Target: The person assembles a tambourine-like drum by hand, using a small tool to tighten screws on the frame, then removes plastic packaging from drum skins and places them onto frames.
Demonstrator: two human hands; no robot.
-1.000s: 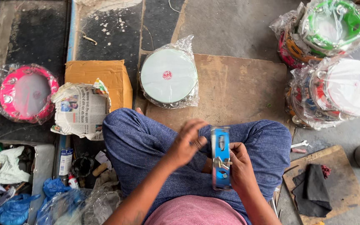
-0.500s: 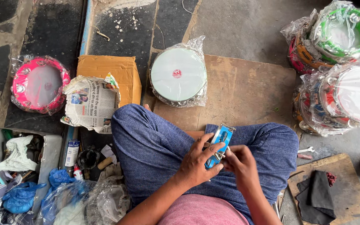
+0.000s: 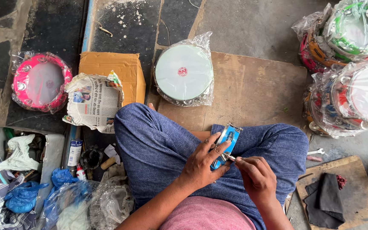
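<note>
Left hand (image 3: 201,164) wraps the blue tambourine frame (image 3: 224,145) edge-up over the lap, right hand (image 3: 256,176) just beside it pinching a small metal piece (image 3: 228,157) at the rim; likely risk: shallow fingertip pinch slips, piece drops between the legs.

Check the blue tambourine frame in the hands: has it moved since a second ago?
Yes. The blue tambourine frame stood upright over the right knee; now it tilts, its top leaning toward the brown board, gripped by the left hand lower in the lap.
</note>
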